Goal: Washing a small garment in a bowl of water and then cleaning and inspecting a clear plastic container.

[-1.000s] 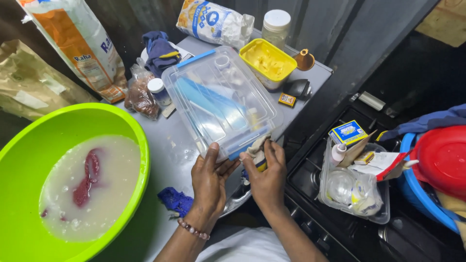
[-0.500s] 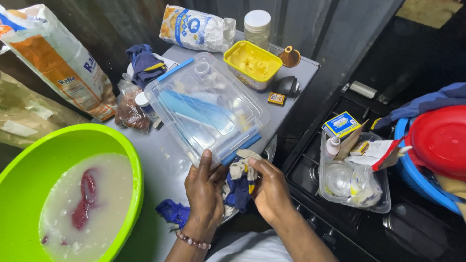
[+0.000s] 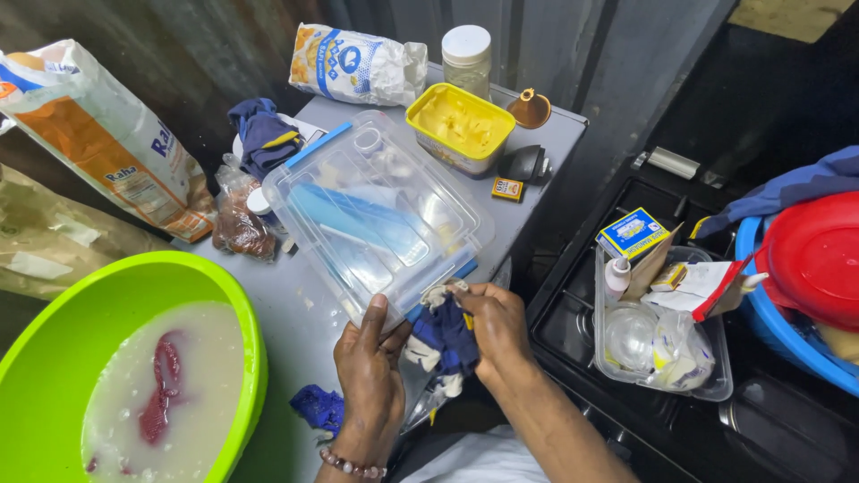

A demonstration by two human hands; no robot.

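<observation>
A clear plastic container lid (image 3: 376, 215) with blue clips lies tilted over a box on the grey table (image 3: 286, 313). My left hand (image 3: 369, 358) holds the lid's near edge, thumb on top. My right hand (image 3: 490, 324) is closed on a bundle of dark blue cloth and crumpled plastic (image 3: 443, 344) just below the lid's near corner. Blue tools show through the clear lid. What lies under the lid is otherwise hard to tell.
A lime green basin (image 3: 54, 358) with milky liquid and a red piece stands at left. A flour bag (image 3: 116, 143), yellow tub (image 3: 458, 125), white-capped jar (image 3: 467, 54), clear tray of small items (image 3: 658, 349) and a red lid on a blue basin (image 3: 814, 259) surround the table.
The lid's near edge has lifted a little and my right hand has drawn the blue cloth and plastic bundle out from under it. The view shifted slightly.
</observation>
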